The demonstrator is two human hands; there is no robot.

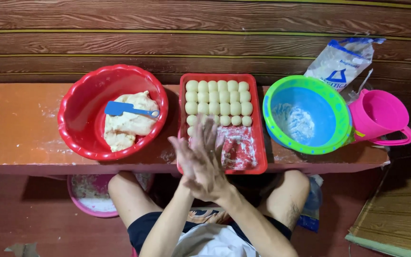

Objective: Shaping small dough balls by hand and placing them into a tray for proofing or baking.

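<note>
The bowl [74,114] at left was bright red, holding pale cream dough [127,121] and a blue spatula [120,109]. The tray [260,143] was red too, its dough balls [217,100] pale yellow, with white flour dusting its lower part. The second bowl [338,128] was blue inside with a green rim. The jug [381,116] was pink. The bag [341,62] was white with blue print. The worktop [15,123] was orange-brown, the wall [167,28] dark wood-grain with thin yellow stripes.
</note>
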